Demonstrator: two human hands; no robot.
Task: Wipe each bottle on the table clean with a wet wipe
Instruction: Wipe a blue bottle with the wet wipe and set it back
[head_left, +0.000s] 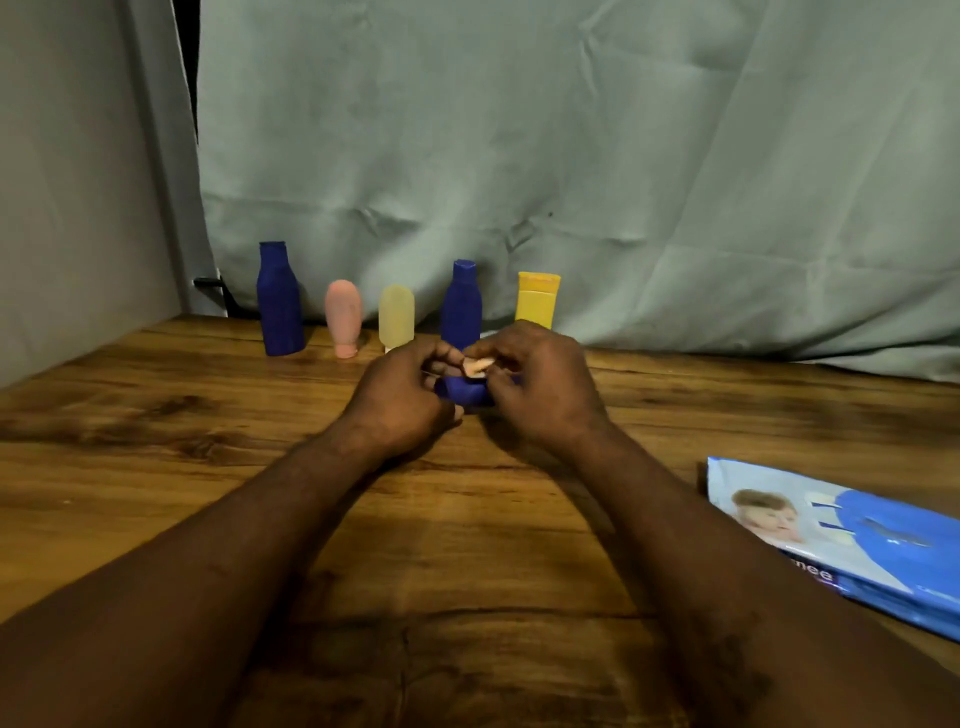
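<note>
Centrally over the bench (156, 467), the left hand (410, 395) is gripping a small blue bottle (465, 393) while the right hand (540, 384) is pinching a wipe (477, 366) onto it; next, probably, turning it to reach unwiped sides.

both bare forearms reach forward and draw together. the left hand (410, 397) and right hand (540, 387) sit knuckles up, fingers curled inward, fingertips nearly meeting. the right pinches a pale wipe (475, 367); the left seems to grip a blue bottle (464, 393) beneath.
</note>
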